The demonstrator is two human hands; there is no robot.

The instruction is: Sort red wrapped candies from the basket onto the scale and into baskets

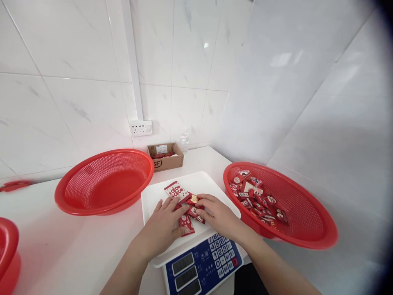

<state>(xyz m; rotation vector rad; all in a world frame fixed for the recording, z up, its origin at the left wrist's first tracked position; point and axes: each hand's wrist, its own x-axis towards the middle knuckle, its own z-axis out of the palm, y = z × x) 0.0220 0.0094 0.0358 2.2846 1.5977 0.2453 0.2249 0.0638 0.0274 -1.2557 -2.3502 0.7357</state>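
A small pile of red snack packets (186,224) lies on the white pan (202,182) of a digital scale. From the left, my left hand (164,225) grips the pile, its thumb at the near packet and its other fingers spread over the top. Curled fingers of my right hand (216,215) hold the packets from the opposite side. A larger white-and-red packet (176,190) sits at the far end of the pile. Below the pan is the scale's blue panel (204,262), with number keys and small displays whose digits I cannot read.
A red basket (307,205) on the right holds many small red packets. Another red basket (113,184) stands at left; part of a third (7,241) shows at the edge. Behind are a cardboard box (167,163) with packets and a clear plastic bottle (184,142), near the tiled wall.
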